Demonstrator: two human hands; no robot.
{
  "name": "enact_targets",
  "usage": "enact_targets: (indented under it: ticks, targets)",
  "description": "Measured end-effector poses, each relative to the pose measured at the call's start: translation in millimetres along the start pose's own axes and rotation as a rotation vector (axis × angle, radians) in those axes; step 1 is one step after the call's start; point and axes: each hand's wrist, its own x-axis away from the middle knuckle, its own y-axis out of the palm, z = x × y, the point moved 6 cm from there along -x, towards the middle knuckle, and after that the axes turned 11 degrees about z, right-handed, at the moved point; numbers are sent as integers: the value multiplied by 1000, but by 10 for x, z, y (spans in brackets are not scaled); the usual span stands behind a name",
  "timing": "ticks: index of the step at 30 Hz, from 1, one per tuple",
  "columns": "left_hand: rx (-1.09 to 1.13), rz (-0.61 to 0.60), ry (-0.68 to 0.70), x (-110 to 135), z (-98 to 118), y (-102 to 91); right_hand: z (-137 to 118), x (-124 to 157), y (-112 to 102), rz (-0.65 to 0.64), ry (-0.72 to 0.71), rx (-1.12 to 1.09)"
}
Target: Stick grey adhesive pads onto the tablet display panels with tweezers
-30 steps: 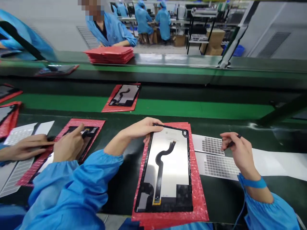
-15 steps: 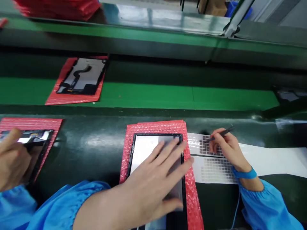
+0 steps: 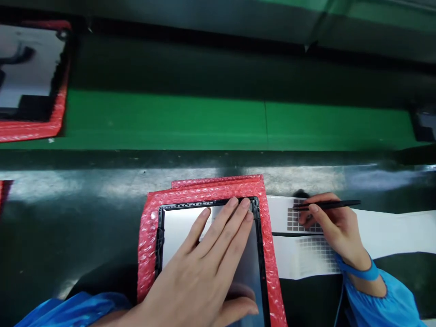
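Observation:
My left hand (image 3: 207, 259) lies with outstretched fingers on a tablet-like screen panel (image 3: 257, 254) with a black frame and a shiny silver back. Its fingertips rest near the panel's upper right corner. Beneath the panel is red bubble wrap (image 3: 150, 236). To the right, my right hand (image 3: 335, 225) grips black tweezers (image 3: 340, 204), their tips at a sheet of small dark grey squares (image 3: 293, 222). Whether the tips pinch a square is too small to tell. A second sheet with paler squares (image 3: 311, 250) lies just below. A blue band (image 3: 361, 271) circles my right wrist.
On the green strip (image 3: 170, 120) beyond the bench edge, another panel (image 3: 27, 72) rests on red bubble wrap at the upper left. A red corner (image 3: 5, 190) shows at the left edge. White backing paper (image 3: 398, 231) extends rightward, and a dark object (image 3: 424, 122) sits at far right.
The view has tilted down and shifted right; another person's hand at the left has left the picture. My left hand's fingers have drawn closer together on the panel. The tweezers lie flatter.

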Motion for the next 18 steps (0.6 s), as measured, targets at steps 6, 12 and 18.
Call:
enact_targets:
  ticks: [6, 12, 18]
  targets:
    - [12, 17, 12, -44, -39, 17, 4, -1, -4, -4, -4, 57]
    - [-19, 126, -17, 5, 117, -178, 35, -26, 10, -15, 28, 12]
    - [-14, 52, 48, 186, 479, -310, -5, -54, 36, 34, 39, -12]
